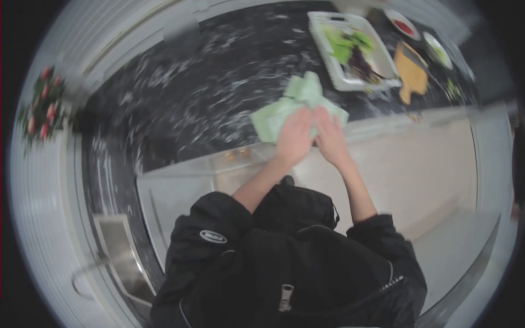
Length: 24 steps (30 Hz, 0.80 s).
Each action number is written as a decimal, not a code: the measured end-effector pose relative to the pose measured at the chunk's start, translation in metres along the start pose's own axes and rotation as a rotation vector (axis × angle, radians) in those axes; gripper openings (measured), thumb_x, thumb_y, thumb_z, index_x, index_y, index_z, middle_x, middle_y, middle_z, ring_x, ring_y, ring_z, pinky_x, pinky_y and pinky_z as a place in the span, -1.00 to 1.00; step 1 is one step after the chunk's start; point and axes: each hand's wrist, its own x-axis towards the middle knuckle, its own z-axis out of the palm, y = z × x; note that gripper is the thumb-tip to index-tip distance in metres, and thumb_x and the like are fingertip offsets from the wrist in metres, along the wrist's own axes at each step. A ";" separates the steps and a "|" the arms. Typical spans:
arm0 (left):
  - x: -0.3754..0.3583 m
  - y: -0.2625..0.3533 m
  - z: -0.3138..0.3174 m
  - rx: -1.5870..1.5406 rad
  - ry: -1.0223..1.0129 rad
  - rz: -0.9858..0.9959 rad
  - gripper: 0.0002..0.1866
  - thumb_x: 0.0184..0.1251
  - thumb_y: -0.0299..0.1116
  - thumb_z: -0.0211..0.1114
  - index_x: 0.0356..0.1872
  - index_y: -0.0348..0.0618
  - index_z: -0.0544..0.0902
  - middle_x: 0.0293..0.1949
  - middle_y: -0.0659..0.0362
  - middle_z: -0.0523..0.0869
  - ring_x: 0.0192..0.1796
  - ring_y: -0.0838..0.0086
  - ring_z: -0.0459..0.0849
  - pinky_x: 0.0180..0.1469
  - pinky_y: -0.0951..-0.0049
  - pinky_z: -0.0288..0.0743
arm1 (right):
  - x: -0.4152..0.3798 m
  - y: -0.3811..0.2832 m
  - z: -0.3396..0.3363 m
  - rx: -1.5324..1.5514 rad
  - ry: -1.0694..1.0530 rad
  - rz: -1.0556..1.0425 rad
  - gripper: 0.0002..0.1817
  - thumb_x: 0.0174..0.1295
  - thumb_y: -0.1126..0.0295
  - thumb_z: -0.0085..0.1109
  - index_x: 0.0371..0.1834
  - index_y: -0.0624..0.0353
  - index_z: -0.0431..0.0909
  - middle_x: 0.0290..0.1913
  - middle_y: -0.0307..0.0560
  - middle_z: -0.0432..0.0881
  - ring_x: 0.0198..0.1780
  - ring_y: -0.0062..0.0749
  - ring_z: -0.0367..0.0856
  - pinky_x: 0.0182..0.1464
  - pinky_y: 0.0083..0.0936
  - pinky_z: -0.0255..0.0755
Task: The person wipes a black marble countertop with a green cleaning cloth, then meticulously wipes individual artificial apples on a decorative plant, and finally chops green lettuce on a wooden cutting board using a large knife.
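A light green cloth [270, 117] lies bunched on the black marbled countertop [191, 98], close to its front edge. Both hands rest on it side by side, nearly touching. My left hand [296, 134] is flat on the cloth's middle, fingers stretched forward. Beside it my right hand [329, 134] also lies with fingers extended over the cloth. Part of the cloth is folded up beyond the fingertips. Neither hand is wrapped round anything.
A white basket [333, 71] with leafy vegetables stands behind and right of the cloth. Further right are a wooden cutting board [411, 74] with a knife, and two dishes [402, 24]. A sink [126, 257] is at lower left, flowers [45, 104] at far left.
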 end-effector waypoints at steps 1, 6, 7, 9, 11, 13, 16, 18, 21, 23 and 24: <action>-0.007 -0.002 -0.005 -0.030 0.018 0.024 -0.42 0.23 -0.18 0.07 0.24 -0.26 0.29 0.26 0.02 0.34 0.32 0.23 0.26 0.38 0.20 0.00 | -0.001 -0.003 -0.003 0.031 -0.032 0.006 -0.18 -0.04 0.47 -0.13 0.41 0.20 -0.12 0.44 0.08 -0.09 0.46 -0.08 -0.18 0.40 0.00 -0.28; -0.038 -0.023 -0.035 0.033 0.056 0.021 -0.52 0.30 -0.20 0.06 0.16 -0.30 0.40 0.28 0.11 0.33 0.36 0.36 0.21 0.40 0.30 -0.02 | 0.016 -0.046 -0.010 0.156 -0.159 0.011 -0.30 0.12 0.52 -0.39 0.42 0.22 -0.22 0.45 0.12 -0.25 0.48 -0.07 -0.35 0.44 -0.09 -0.41; -0.044 -0.031 -0.037 0.061 0.063 -0.006 -0.52 0.32 -0.19 0.03 0.16 -0.27 0.40 0.29 0.14 0.31 0.37 0.39 0.19 0.41 0.31 -0.05 | 0.021 -0.058 -0.008 0.157 -0.162 0.019 -0.30 0.12 0.55 -0.41 0.43 0.21 -0.22 0.45 0.13 -0.26 0.48 -0.07 -0.36 0.44 -0.10 -0.43; -0.057 -0.052 -0.045 0.114 0.076 -0.070 -0.54 0.35 -0.17 0.00 0.17 -0.24 0.41 0.31 0.17 0.29 0.38 0.43 0.16 0.43 0.32 -0.09 | 0.036 -0.084 0.001 0.158 -0.175 0.007 -0.29 0.10 0.60 -0.44 0.43 0.19 -0.22 0.45 0.16 -0.26 0.48 -0.07 -0.37 0.44 -0.10 -0.45; -0.070 -0.078 -0.056 0.158 0.066 -0.166 -0.51 0.34 -0.12 -0.03 0.21 -0.16 0.39 0.32 0.24 0.28 0.39 0.46 0.15 0.42 0.33 -0.09 | 0.054 -0.110 0.012 0.117 -0.199 0.002 -0.32 0.18 0.53 -0.42 0.44 0.10 -0.25 0.45 0.18 -0.29 0.47 -0.01 -0.43 0.42 -0.06 -0.47; -0.088 -0.109 -0.067 0.176 0.070 -0.255 -0.50 0.34 -0.09 -0.05 0.24 -0.07 0.36 0.32 0.25 0.27 0.39 0.44 0.14 0.42 0.31 -0.10 | 0.071 -0.145 0.029 0.061 -0.216 0.004 -0.36 0.27 0.41 -0.42 0.45 0.01 -0.27 0.45 0.17 -0.33 0.46 0.05 -0.47 0.39 0.03 -0.49; -0.113 -0.163 -0.093 0.160 -0.004 -0.388 -0.49 0.37 -0.05 -0.17 0.31 0.09 0.23 0.36 0.26 0.15 0.42 0.42 0.03 0.42 0.27 -0.21 | 0.102 -0.207 0.055 -0.044 -0.214 0.050 -0.42 0.37 0.23 -0.46 0.46 -0.15 -0.28 0.45 0.18 -0.39 0.45 0.12 -0.50 0.33 0.19 -0.50; -0.130 -0.205 -0.118 0.124 -0.127 -0.475 -0.48 0.42 -0.03 -0.32 0.37 0.18 0.07 0.41 0.27 0.00 0.45 0.43 -0.12 0.44 0.27 -0.36 | 0.129 -0.255 0.070 -0.100 -0.203 0.079 -0.44 0.39 0.18 -0.50 0.45 -0.22 -0.29 0.44 0.22 -0.39 0.44 0.15 -0.50 0.31 0.24 -0.50; -0.153 -0.276 -0.157 0.045 -0.289 -0.610 -0.49 0.46 -0.04 -0.48 0.41 0.24 -0.09 0.44 0.28 -0.19 0.47 0.43 -0.31 0.44 0.26 -0.48 | 0.180 -0.324 0.092 -0.095 -0.254 0.045 -0.43 0.38 0.11 -0.54 0.45 -0.25 -0.31 0.43 0.30 -0.39 0.43 0.22 -0.52 0.30 0.27 -0.51; -0.168 -0.325 -0.186 -0.010 -0.401 -0.719 -0.48 0.47 -0.06 -0.46 0.42 0.22 -0.16 0.45 0.25 -0.28 0.47 0.39 -0.38 0.43 0.27 -0.47 | 0.213 -0.369 0.115 -0.128 -0.227 -0.006 -0.42 0.37 0.02 -0.55 0.45 -0.27 -0.30 0.44 0.25 -0.32 0.43 0.23 -0.45 0.28 0.29 -0.47; -0.175 -0.349 -0.199 -0.020 -0.418 -0.748 -0.48 0.48 -0.06 -0.46 0.42 0.22 -0.18 0.45 0.25 -0.30 0.47 0.38 -0.40 0.43 0.28 -0.46 | 0.231 -0.391 0.126 -0.138 -0.211 -0.025 -0.42 0.37 0.00 -0.55 0.45 -0.27 -0.30 0.44 0.23 -0.30 0.43 0.23 -0.44 0.28 0.30 -0.46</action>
